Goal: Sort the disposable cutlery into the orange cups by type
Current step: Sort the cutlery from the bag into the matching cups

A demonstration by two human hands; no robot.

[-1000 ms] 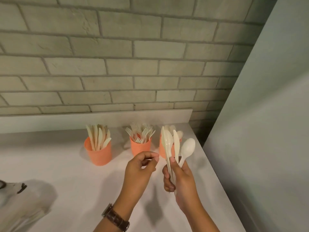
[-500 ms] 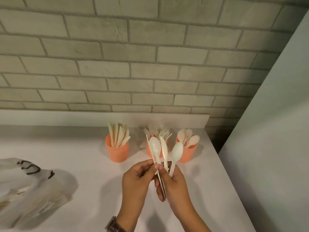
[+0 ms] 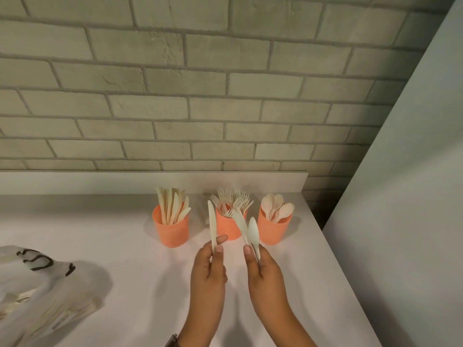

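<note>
Three orange cups stand in a row near the back of the white tabletop [image 3: 125,246], in front of a brick wall [image 3: 175,96]. The left cup [image 3: 171,230] holds knives, the middle cup [image 3: 228,229] holds forks, and the right cup [image 3: 274,230] holds spoons.

The left hand [image 3: 209,269] is raised in front of the cups. It pinches one slim knife [image 3: 212,221] upright by its handle, between thumb and fingertips. Just beside it, the right hand [image 3: 265,271] has its fingers curled round the handles of two pieces. One is a spoon [image 3: 252,230]. The other piece [image 3: 239,220] leans left across the middle cup, and its type is hard to tell.

A clear plastic bag [image 3: 42,284] with more cutlery inside lies at the left edge of the tabletop, well apart from the cups.
</note>
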